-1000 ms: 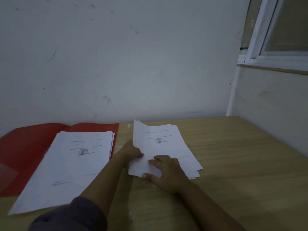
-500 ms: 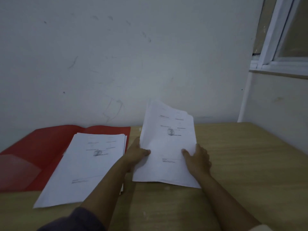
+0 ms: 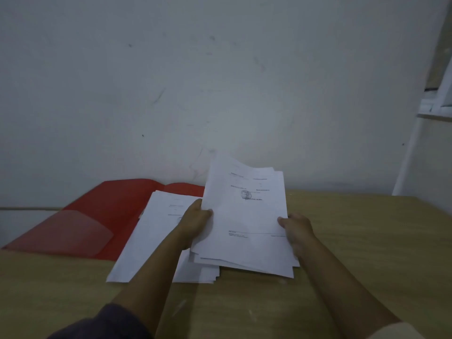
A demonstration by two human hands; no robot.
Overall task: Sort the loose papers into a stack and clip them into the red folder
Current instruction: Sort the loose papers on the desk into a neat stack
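I hold a sheaf of white printed papers [image 3: 247, 216] tilted up above the wooden table [image 3: 354, 241]. My left hand [image 3: 195, 222] grips its left edge and my right hand [image 3: 297, 231] grips its right edge. Its lower left corner overlaps a second stack of white papers [image 3: 156, 231] lying flat. That stack rests partly on the open red folder [image 3: 102, 216], which lies flat at the left against the wall. The folder has a translucent inner pocket [image 3: 80, 231]. No clip is visible.
A white wall [image 3: 220, 94] rises right behind the table. A window frame [image 3: 437, 104] shows at the far right. My forearms and a dark sleeve [image 3: 105, 324] fill the near edge. Bare tabletop lies right of the held papers.
Both hands picked the right-hand papers up off the table, squared them, and have carried them left until they overlap the stack on the folder. The view has panned left.
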